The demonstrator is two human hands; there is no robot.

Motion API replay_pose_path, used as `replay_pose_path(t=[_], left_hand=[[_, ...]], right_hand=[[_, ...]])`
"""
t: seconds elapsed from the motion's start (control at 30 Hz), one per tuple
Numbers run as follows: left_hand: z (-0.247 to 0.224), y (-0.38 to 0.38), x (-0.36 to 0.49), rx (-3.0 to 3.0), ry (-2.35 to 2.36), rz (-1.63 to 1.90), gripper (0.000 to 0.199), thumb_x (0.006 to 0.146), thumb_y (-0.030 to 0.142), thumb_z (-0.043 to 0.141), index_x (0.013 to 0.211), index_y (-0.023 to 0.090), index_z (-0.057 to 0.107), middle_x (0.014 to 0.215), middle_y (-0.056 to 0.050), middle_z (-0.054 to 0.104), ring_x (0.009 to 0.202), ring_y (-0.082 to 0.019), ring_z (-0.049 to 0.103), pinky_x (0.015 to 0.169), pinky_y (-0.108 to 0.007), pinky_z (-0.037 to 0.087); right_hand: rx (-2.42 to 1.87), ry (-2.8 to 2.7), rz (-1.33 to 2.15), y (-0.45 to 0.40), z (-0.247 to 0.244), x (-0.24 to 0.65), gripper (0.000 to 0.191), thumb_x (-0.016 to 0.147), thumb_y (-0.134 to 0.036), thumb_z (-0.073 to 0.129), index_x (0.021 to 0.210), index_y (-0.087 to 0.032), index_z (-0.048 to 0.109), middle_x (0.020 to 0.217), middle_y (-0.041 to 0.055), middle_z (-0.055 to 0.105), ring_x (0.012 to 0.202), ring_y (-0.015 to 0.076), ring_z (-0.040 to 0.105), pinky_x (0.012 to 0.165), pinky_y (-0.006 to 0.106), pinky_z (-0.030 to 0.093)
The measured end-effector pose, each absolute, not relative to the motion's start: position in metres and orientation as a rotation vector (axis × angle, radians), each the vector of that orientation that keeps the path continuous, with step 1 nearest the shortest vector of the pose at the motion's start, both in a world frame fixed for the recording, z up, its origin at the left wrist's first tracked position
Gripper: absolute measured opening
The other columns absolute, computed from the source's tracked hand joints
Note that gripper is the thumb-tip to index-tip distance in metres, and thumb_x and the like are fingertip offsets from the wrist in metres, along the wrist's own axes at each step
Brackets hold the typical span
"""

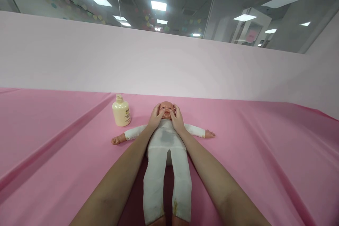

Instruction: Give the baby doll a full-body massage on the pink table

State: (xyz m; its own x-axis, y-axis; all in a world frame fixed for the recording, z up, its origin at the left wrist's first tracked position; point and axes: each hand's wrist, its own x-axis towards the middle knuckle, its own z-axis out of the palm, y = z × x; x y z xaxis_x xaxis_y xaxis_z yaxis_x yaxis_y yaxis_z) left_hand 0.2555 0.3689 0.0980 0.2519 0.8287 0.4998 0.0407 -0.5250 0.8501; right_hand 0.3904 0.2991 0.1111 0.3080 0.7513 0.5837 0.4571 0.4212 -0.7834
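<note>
A baby doll (166, 137) with a white cloth body lies on its back, its head at the far end and its arms spread sideways. My left hand (155, 116) cups one side of the doll's head, thumb on the cheek near the mouth. On the other side, my right hand (177, 117) rests the same way, its thumb by the mouth. The fingers of both hands are apart from their thumbs and lie along the head; neither lifts it. A cream pump bottle (121, 112) stands upright beyond the doll's outstretched arm on the left.
A pink sheet (74, 148) with raised folds covers the surface under the doll. Behind it rises a low white wall (159, 65), with glass above showing ceiling lights and a white door frame at the right.
</note>
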Motion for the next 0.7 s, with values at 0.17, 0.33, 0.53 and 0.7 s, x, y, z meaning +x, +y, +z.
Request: replay_pose_path(t=[0.17,0.33,0.53,0.7], left_hand=[[0.0956,0.3715,0.2553,1.825,0.812,1.347,0.050,0.096,0.043,0.034,0.141,0.020,0.036,0.147,-0.007,0.036,0.137,-0.019,0.032,0.117,-0.035,0.025],[0.0965,0.3722,0.2535,1.988,0.746,1.314,0.046,0.097,0.039,0.032,0.141,0.025,0.040,0.149,-0.001,0.032,0.142,-0.017,0.019,0.120,-0.037,0.013],[0.0993,0.3681,0.2545,2.025,0.730,1.306,0.050,0.096,0.043,0.038,0.143,0.028,0.036,0.151,0.001,0.029,0.143,-0.016,0.016,0.120,-0.036,0.014],[0.0953,0.3709,0.2550,1.878,0.733,1.293,0.054,0.096,0.044,0.034,0.145,0.021,0.034,0.154,0.000,0.021,0.144,-0.015,0.014,0.121,-0.033,0.012]], right_hand=[[-1.192,-1.337,0.268,0.2984,0.1125,0.3894,0.045,0.094,-0.041,0.040,0.135,-0.022,0.044,0.139,0.0050,0.046,0.128,0.0181,0.042,0.111,0.036,0.033],[-1.149,-1.368,0.273,0.2993,0.1126,0.3903,0.046,0.095,-0.038,0.035,0.135,-0.019,0.048,0.143,0.0029,0.042,0.133,0.0166,0.036,0.116,0.035,0.026],[-1.133,-1.386,0.296,0.2999,0.1122,0.3902,0.048,0.094,-0.042,0.042,0.137,-0.021,0.046,0.145,0.0008,0.039,0.136,0.0161,0.033,0.118,0.035,0.023],[-1.098,-1.346,0.339,0.2985,0.1133,0.3907,0.047,0.096,-0.042,0.037,0.135,-0.020,0.050,0.144,0.0002,0.041,0.136,0.0155,0.034,0.118,0.035,0.023]])
